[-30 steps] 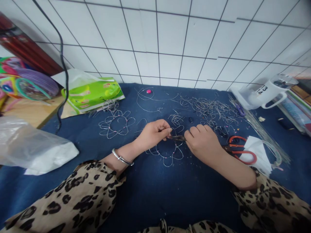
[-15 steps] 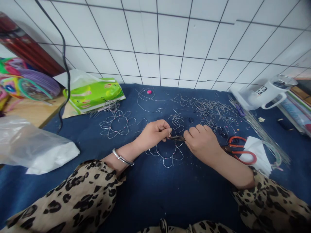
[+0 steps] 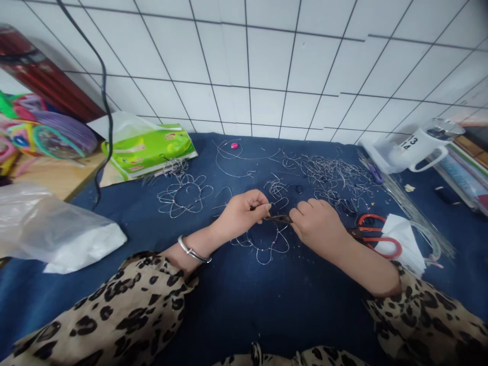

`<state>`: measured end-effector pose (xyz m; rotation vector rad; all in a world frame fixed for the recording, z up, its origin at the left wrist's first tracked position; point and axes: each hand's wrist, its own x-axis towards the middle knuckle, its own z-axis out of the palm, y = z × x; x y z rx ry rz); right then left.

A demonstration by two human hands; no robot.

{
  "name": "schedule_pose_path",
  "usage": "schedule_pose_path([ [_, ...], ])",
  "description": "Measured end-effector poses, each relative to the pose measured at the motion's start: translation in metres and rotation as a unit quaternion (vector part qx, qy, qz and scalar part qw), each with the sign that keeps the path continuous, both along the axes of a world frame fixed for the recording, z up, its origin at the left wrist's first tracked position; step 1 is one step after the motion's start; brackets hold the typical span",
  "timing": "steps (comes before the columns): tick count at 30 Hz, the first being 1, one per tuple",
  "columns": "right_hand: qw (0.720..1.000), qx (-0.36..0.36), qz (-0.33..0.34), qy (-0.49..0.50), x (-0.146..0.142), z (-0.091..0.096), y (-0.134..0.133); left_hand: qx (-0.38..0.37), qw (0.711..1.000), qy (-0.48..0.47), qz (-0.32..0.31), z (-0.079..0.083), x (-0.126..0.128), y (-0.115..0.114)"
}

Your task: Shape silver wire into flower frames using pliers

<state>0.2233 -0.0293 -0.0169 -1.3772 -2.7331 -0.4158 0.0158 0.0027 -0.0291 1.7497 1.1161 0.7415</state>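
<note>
My left hand (image 3: 249,209) is closed in a pinch on a flower-shaped wire piece (image 3: 264,256) with looped petals and small pink beads. My right hand (image 3: 315,221) is wrapped round a pair of dark pliers (image 3: 280,218); its handles are hidden in my fist. The jaws point left and meet the wire at my left fingertips, where the exact grip is hidden. The lower loops of the wire flower hang below both hands. A second wire flower (image 3: 183,196) lies on the blue cloth to the left.
A tangle of wire bits (image 3: 331,170) lies behind my right hand. Orange-handled scissors (image 3: 381,236) and white paper (image 3: 409,244) are at the right, near straight wires (image 3: 423,213) and a white mug (image 3: 429,147). At the left are a green tissue pack (image 3: 152,150) and a plastic bag (image 3: 68,229).
Both hands stay almost in place, with the pliers still at the left fingertips. The whole view has shifted very slightly; nothing has been let go or picked up.
</note>
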Motion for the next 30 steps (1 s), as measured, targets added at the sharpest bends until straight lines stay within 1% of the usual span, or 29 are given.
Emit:
schedule_pose_path([
  [4, 0.998, -0.052, -0.008, 0.027, 0.001, -0.001, 0.001, 0.055, 0.998, 0.02, -0.012, 0.0, -0.001, -0.002],
  [6, 0.997, -0.063, -0.01, 0.043, 0.002, -0.003, 0.003, 0.066, 0.997, 0.019, -0.016, -0.001, -0.001, -0.001],
  [10, 0.995, -0.065, -0.013, 0.08, 0.005, -0.007, 0.008, 0.072, 0.997, 0.013, -0.029, -0.005, -0.004, 0.005],
  [14, 0.988, -0.08, -0.02, 0.131, 0.006, -0.013, 0.012, 0.062, 0.997, 0.01, -0.05, -0.01, -0.007, 0.009],
  [19, 0.974, -0.106, -0.036, 0.199, 0.005, -0.02, 0.014, 0.074, 0.995, 0.043, -0.059, -0.009, -0.01, 0.012],
  [21, 0.967, -0.116, -0.041, 0.221, 0.004, -0.022, 0.014, 0.074, 0.994, 0.047, -0.06, -0.009, -0.01, 0.012],
  [24, 0.961, -0.124, -0.047, 0.243, 0.003, -0.023, 0.014, 0.075, 0.993, 0.042, -0.077, -0.009, -0.012, 0.014],
  [26, 0.96, -0.123, -0.05, 0.248, 0.002, -0.024, 0.014, 0.089, 0.991, 0.043, -0.091, -0.01, -0.012, 0.015],
  [30, 0.96, -0.119, -0.051, 0.247, 0.002, -0.025, 0.015, 0.146, 0.981, 0.061, -0.113, -0.012, -0.013, 0.017],
])
